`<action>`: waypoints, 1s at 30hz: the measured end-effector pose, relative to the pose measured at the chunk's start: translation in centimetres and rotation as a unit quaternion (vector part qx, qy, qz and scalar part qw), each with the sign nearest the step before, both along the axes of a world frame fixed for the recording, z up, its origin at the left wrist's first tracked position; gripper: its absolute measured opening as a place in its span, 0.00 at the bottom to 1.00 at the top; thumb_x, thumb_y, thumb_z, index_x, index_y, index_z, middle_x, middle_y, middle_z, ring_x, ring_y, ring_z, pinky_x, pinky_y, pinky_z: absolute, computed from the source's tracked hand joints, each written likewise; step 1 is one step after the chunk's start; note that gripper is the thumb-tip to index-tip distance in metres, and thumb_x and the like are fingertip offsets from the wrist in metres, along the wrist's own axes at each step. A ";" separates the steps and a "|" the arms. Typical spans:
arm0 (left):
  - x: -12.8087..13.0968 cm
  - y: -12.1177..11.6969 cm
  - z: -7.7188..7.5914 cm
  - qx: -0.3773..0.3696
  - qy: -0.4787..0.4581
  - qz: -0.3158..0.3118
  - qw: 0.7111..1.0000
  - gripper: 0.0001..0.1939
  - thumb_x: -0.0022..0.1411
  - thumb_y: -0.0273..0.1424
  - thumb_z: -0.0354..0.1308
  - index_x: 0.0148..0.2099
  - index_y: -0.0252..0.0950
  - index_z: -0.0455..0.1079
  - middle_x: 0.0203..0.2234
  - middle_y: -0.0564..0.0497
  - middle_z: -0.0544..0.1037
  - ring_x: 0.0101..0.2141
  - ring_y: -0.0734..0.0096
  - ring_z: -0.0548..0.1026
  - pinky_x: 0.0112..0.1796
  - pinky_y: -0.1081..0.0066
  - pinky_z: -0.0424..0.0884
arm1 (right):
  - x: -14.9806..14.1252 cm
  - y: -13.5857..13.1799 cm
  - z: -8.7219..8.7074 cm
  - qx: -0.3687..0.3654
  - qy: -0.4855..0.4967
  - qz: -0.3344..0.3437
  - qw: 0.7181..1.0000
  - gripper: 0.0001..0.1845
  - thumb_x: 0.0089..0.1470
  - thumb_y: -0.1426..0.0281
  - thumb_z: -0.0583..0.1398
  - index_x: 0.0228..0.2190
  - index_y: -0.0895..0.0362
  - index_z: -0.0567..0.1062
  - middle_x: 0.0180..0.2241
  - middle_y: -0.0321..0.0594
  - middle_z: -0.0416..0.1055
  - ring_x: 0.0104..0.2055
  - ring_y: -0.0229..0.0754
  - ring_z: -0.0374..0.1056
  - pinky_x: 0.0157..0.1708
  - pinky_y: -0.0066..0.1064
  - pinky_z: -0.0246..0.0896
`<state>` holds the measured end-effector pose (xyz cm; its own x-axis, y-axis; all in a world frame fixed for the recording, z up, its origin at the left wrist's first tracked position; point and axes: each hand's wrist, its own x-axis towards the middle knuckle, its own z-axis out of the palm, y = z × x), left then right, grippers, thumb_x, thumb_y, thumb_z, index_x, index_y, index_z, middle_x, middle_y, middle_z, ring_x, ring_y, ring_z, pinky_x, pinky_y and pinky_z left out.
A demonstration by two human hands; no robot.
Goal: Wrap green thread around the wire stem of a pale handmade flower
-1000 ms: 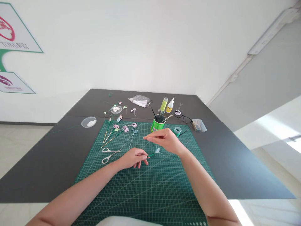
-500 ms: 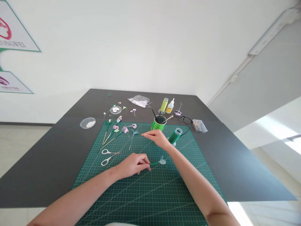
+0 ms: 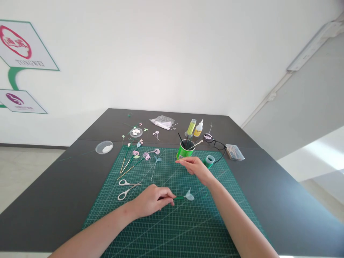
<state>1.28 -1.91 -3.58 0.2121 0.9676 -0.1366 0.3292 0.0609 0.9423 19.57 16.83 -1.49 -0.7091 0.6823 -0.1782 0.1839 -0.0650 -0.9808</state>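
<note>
My left hand [image 3: 157, 200] is closed around the green-wrapped stem of a pale blue artificial flower [image 3: 189, 195]. The flower's translucent petals point right, low over the cutting mat [image 3: 172, 229]. Up and to the right, my right hand [image 3: 194, 166] is raised with its fingertips pinched together. Whatever sits in that pinch is too fine to make out. Just behind my right hand stands a spool of green thread [image 3: 209, 161], partly hidden by it. A green can of tools [image 3: 184, 153] stands just beyond the fingertips. White-handled scissors [image 3: 124, 193] lie left of my left hand.
Several stemmed flowers [image 3: 135, 153] lie on the mat's far left, near a small blue flower [image 3: 158, 159]. Farther back are shallow dishes [image 3: 101, 147], a plastic bag [image 3: 162, 122], a yellow-green spool [image 3: 191, 126], a glue bottle [image 3: 199, 128], eyeglasses [image 3: 215, 142] and a clear box [image 3: 234, 152].
My right hand has moved to the right, still pinched, and now covers part of the green spool. My left hand keeps its hold on the flower stem. The whole view has shifted slightly.
</note>
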 end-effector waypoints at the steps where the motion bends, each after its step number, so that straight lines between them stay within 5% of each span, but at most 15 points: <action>1: -0.1 0.0 0.0 -0.013 -0.008 0.000 1.000 0.12 0.74 0.37 0.60 0.46 0.39 0.83 0.37 0.48 0.89 0.21 0.73 0.75 0.28 0.72 0.67 | 1.1 0.0 0.6 -0.013 0.008 -0.005 1.000 0.30 0.51 0.44 0.71 0.36 0.60 0.84 0.15 0.25 0.50 0.19 0.30 0.42 0.21 0.27 0.36; 8: -2.4 1.0 0.2 -0.106 -0.143 -0.003 0.984 0.18 0.66 0.44 0.69 0.40 0.32 0.78 0.34 0.44 0.88 0.18 0.80 0.69 0.22 0.76 0.63 | 9.8 -2.0 3.6 -0.075 0.039 -0.015 0.996 0.36 0.48 0.38 0.71 0.21 0.56 0.67 0.16 0.22 0.39 0.19 0.28 0.36 0.21 0.27 0.31; 15: -4.6 2.0 0.5 -0.097 -0.340 0.101 0.930 0.27 0.55 0.52 0.77 0.37 0.34 0.73 0.24 0.55 0.79 0.13 0.89 0.57 0.15 0.80 0.46 | 14.7 -3.1 1.3 -0.048 -0.028 -0.125 0.991 0.38 0.48 0.34 0.68 0.24 0.57 0.71 0.18 0.24 0.42 0.23 0.30 0.36 0.26 0.30 0.33; 22: -5.2 2.3 0.2 -0.080 -0.427 0.187 0.881 0.29 0.48 0.48 0.82 0.39 0.33 0.76 0.25 0.58 0.75 0.15 0.94 0.52 0.16 0.85 0.50 | 16.4 -1.6 -2.2 0.063 -0.136 -0.226 0.963 0.43 0.46 0.27 0.62 0.28 0.57 0.75 0.20 0.27 0.46 0.25 0.35 0.41 0.30 0.31 0.40; 27: -5.0 2.4 0.4 -0.081 -0.423 0.187 0.883 0.25 0.51 0.45 0.82 0.37 0.31 0.77 0.24 0.56 0.76 0.14 0.91 0.55 0.14 0.82 0.51 | 15.3 -1.0 -2.9 0.234 -0.202 -0.296 0.904 0.32 0.47 0.38 0.63 0.29 0.55 0.83 0.33 0.46 0.76 0.36 0.52 0.70 0.39 0.42 0.61; 30: -4.8 2.5 0.4 -0.077 -0.414 0.190 0.887 0.24 0.52 0.44 0.81 0.36 0.30 0.77 0.23 0.56 0.76 0.14 0.90 0.57 0.14 0.82 0.51 | 12.8 -2.8 -1.7 0.338 -0.144 -0.321 0.873 0.24 0.58 0.47 0.61 0.35 0.52 0.85 0.42 0.47 0.81 0.46 0.55 0.75 0.48 0.45 0.67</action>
<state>-3.50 0.58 -3.17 -0.0362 0.9742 -0.2230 -0.5443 0.1679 0.8219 32.40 14.05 -3.18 -0.1344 0.9405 0.3121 0.5671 0.3313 -0.7541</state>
